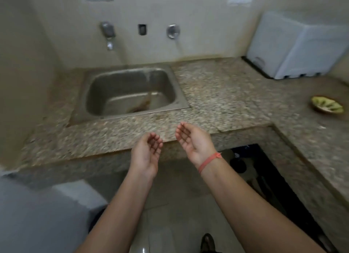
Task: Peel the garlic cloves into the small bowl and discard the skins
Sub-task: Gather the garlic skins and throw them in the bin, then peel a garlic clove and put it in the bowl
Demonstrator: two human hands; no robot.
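Stone counter carries a small green bowl at the far right, its content blurred. Left hand and right hand hover palm-up at the counter's near edge, fingers loosely curled, holding nothing.

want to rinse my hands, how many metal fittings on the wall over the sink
2: a tap over the left of the sink, a round fitting further right. None looks hidden.

I see both forearms stretched toward the surface; the left hand and right hand are palm-up at its near edge, fingers loosely curled, holding nothing.
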